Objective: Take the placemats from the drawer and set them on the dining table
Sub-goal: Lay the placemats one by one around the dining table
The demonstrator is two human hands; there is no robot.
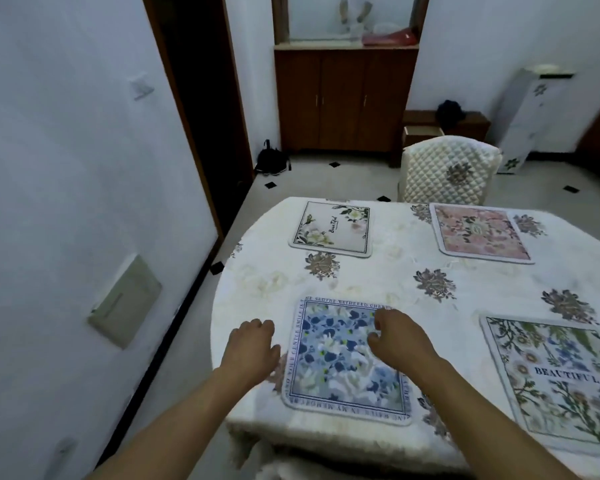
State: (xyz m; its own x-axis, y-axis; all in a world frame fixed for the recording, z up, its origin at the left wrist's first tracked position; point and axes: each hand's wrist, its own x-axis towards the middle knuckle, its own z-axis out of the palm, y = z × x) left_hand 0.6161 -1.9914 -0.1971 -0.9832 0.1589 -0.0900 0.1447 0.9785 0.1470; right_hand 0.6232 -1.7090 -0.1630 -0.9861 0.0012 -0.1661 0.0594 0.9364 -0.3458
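Observation:
Several placemats lie flat on the dining table (388, 271), which has a white flowered cloth. A blue floral placemat (340, 368) is nearest me at the front edge. My left hand (253, 344) hovers just left of it, fingers curled and holding nothing. My right hand (395, 336) is over the mat's upper right part, fingers loosely bent, empty. A white placemat with green leaves (333, 228) lies at the far left, a pink placemat (478, 233) at the far right, and a green "BEAUTIFUL" placemat (561, 382) at the near right.
A quilted white chair (447, 171) stands behind the table. An open drawer (421, 132) shows in the low cabinet beyond it. A brown cupboard (343, 98) is at the back, a dark doorway (201, 98) and a black bag (271, 161) on the left.

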